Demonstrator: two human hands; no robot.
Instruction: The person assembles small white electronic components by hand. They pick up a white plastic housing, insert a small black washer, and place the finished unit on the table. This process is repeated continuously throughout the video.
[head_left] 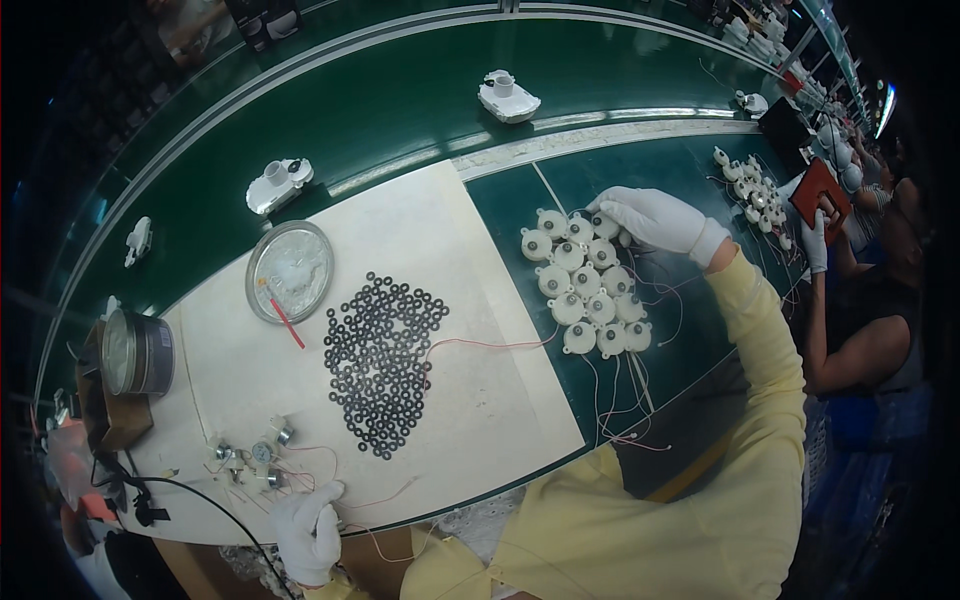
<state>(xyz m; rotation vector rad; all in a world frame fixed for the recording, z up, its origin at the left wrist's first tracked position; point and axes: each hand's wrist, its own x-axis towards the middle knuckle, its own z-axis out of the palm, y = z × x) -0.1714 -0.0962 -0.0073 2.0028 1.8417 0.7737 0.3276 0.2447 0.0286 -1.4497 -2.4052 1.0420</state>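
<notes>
My right hand point(660, 222), in a white glove, reaches over the far right corner of a cluster of white round motors point(568, 256). Its fingers are bent round a white motor point(604, 226) at that corner; the fingertips are partly hidden. Thin pink and white wires point(622, 400) trail from the cluster toward me. My left hand point(306, 535), also gloved, is low at the table's near edge with curled fingers. Anything inside them cannot be made out. Just beyond it lie several small metal motors point(262, 452) with thin wires.
Many small black rings point(385, 365) are spread on the pale board point(490, 400). Left of them stand a round dish point(290, 270) with a red stick point(288, 322) and a tin point(138, 352). White housings point(508, 98) sit on the green conveyor point(400, 95). A co-worker point(870, 300) works at right.
</notes>
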